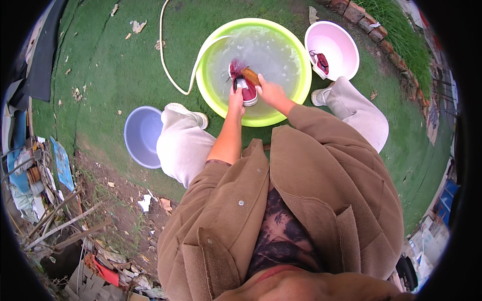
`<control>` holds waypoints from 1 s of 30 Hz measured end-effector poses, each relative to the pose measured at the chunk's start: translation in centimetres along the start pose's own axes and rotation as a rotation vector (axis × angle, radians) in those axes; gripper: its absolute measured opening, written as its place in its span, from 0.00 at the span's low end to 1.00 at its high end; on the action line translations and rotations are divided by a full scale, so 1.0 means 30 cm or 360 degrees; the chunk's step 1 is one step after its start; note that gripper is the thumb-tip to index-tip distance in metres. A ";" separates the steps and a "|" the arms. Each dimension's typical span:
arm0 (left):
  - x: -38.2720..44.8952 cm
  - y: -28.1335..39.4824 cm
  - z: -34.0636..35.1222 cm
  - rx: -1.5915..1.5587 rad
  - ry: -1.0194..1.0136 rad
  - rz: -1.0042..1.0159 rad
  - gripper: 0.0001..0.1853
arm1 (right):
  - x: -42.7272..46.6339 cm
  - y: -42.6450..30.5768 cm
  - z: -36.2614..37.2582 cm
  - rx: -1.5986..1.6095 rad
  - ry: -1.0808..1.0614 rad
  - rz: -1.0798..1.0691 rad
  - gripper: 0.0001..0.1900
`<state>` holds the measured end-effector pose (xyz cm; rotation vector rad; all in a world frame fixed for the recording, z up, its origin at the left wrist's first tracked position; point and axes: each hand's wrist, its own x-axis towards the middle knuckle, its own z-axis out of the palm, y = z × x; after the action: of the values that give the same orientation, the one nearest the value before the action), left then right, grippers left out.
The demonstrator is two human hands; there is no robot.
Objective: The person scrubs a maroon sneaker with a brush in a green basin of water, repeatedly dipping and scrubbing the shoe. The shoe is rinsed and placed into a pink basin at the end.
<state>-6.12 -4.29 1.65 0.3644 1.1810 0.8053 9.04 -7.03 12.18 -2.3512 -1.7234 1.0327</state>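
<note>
A large yellow-green plastic basin [305, 71] holds cloudy, bubbly water [269, 47] in front of me. Over that water, my left hand [236, 98] grips a dark red shoe [248, 89] with a white sole, around its opening. My right hand [272, 90] is closed on a brown scrubbing brush [250, 76], which lies against the shoe's upper; the hand looks slightly blurred. The brush's bristles are hidden from this angle. A second red shoe [321, 63] rests in a pink basin [348, 49] at the right.
A pale hose [162, 49] curves over the green artificial turf [113, 75] and over the basin's left rim into the water. Beside my left leg stands a blue-violet basin [142, 137]. Bricks [354, 13] edge grass at upper right; scrap wood [71, 225] and debris lie at lower left.
</note>
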 end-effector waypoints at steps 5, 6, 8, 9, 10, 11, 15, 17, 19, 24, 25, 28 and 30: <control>0.020 0.034 0.007 0.0091 0.0059 0.0032 0.19 | 0.007 -0.039 0.036 0.0032 -0.0101 -0.0058 0.33; 0.026 0.040 0.007 -0.0064 0.0082 -0.0031 0.20 | -0.026 -0.032 0.043 0.0030 -0.0154 -0.0112 0.33; 0.032 0.043 0.015 -0.0212 0.0067 0.0002 0.21 | -0.077 -0.004 0.042 0.0027 -0.0344 -0.0179 0.34; 0.034 0.042 0.022 -0.0177 0.0047 -0.0025 0.22 | -0.076 0.013 0.032 0.0089 -0.0187 -0.0094 0.34; 0.031 0.041 0.027 -0.0137 0.0019 -0.0033 0.23 | -0.072 0.029 0.022 0.0142 -0.0161 -0.0017 0.34; 0.032 0.043 0.033 -0.0092 0.0008 -0.0104 0.23 | -0.050 0.042 0.010 0.0177 -0.0075 0.0102 0.34; 0.023 0.045 0.043 -0.0046 0.0018 -0.0225 0.25 | 0.068 0.055 -0.002 0.0652 0.0144 0.0249 0.30; 0.022 0.044 0.045 -0.0031 -0.0123 -0.0205 0.26 | 0.107 0.042 0.015 0.0788 0.0141 0.0120 0.27; 0.024 0.039 0.044 -0.0111 -0.0273 -0.0186 0.26 | 0.127 0.027 0.041 0.0832 0.0033 -0.0072 0.25; 0.024 0.057 0.044 -0.0277 -0.0251 -0.0414 0.30 | 0.161 0.011 0.098 0.0918 0.0078 -0.0279 0.13; 0.017 0.066 0.045 -0.0339 -0.0410 -0.0356 0.32 | 0.171 0.014 0.102 0.0782 0.0065 -0.0339 0.14; -0.013 0.105 0.055 -0.0384 -0.0620 -0.0371 0.36 | 0.205 0.025 0.095 0.0569 0.0013 -0.0370 0.15; -0.040 0.128 0.061 -0.0300 -0.0685 -0.0386 0.40 | 0.224 0.029 0.072 0.0708 -0.0155 -0.0362 0.14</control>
<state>-6.02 -2.29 5.59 0.2182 0.7231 0.5826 9.66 -2.29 6.93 -1.8194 -1.5425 1.3389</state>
